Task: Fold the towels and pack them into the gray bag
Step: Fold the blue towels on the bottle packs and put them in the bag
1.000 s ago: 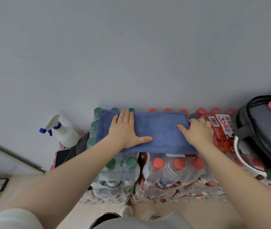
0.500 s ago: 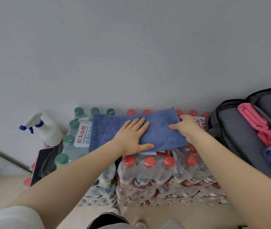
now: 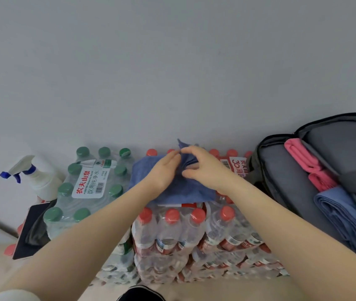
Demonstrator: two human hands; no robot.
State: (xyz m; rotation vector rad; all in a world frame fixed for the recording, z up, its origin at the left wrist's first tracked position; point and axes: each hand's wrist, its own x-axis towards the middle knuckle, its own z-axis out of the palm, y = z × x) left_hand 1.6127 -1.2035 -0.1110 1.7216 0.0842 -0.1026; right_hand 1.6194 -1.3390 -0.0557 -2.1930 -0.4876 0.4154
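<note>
Bottle pack [image 3: 90,183] label "农夫山泉"; both hands [image 3: 164,172] [image 3: 203,168] pinch blue towel [image 3: 183,192].

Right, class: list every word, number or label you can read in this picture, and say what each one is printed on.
"农夫山泉": white label on the green-capped water pack.
"饮用纯净水": same label, below the brand.
Small Latin line, barcode digits and pack size on that label: too small to read.
"30": red-and-white label on the red-capped water pack; its other characters are partly hidden.
Bottle labels lower down: too blurred to read.
</note>
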